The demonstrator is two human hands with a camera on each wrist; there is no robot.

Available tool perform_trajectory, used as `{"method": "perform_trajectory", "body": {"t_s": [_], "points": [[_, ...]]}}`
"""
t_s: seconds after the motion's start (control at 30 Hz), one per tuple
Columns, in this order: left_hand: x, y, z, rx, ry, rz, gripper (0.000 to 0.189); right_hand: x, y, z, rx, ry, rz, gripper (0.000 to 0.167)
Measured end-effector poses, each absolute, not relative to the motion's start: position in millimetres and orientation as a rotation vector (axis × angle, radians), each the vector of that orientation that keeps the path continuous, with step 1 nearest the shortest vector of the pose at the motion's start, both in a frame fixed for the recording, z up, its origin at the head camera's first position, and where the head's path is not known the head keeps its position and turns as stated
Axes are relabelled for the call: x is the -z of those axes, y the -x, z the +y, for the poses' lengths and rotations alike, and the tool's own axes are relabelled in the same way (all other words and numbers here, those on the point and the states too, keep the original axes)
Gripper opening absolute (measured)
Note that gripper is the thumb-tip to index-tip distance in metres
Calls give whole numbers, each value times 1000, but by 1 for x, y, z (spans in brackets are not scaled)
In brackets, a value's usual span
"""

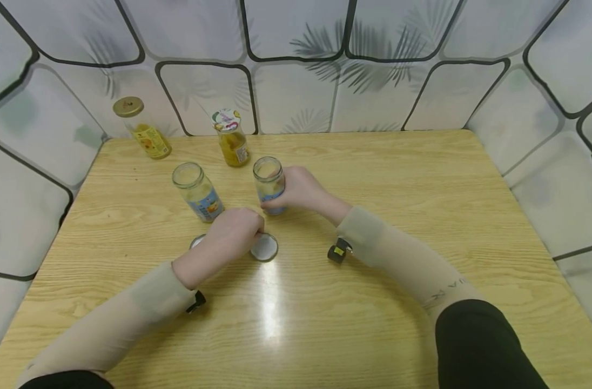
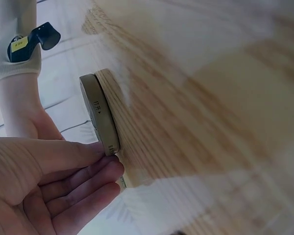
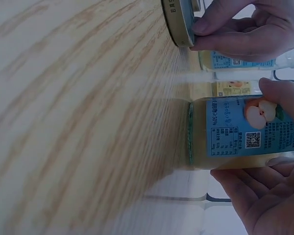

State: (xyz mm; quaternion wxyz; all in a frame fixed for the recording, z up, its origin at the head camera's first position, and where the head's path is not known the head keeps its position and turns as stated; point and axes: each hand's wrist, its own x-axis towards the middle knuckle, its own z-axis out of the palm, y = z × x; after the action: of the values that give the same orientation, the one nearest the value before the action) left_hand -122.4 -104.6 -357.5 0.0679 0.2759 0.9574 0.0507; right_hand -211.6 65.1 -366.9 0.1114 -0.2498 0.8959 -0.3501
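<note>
My right hand grips an open glass jar around its side. The jar stands upright, and its blue label with an apple picture shows in the right wrist view. My left hand pinches the edge of a gold-rimmed jar lid between thumb and fingers. In the head view this lid shows its pale face upward, just in front of the gripped jar. A second lid lies mostly hidden behind my left hand. Near that hand stands another lidless jar with a blue label.
At the back left of the wooden table stands a tall jar with a gold lid and yellow label. Right of it is a jar with yellow contents and a colourful patterned lid. A patterned panel wall rises behind the table.
</note>
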Motion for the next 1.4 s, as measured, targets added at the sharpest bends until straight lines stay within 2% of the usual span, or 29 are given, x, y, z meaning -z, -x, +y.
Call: {"method": "perform_trajectory", "body": {"t_s": [0.2, 1.1, 1.4], "points": [[356, 123, -103, -159, -831, 2877, 11, 369, 213, 64, 1038, 714, 2625, 54], [358, 122, -104, -140, -816, 2876, 11, 365, 209, 60, 984, 725, 2595, 48], [359, 121, -104, -167, -809, 2879, 10, 364, 209, 60, 991, 727, 2589, 51]]}}
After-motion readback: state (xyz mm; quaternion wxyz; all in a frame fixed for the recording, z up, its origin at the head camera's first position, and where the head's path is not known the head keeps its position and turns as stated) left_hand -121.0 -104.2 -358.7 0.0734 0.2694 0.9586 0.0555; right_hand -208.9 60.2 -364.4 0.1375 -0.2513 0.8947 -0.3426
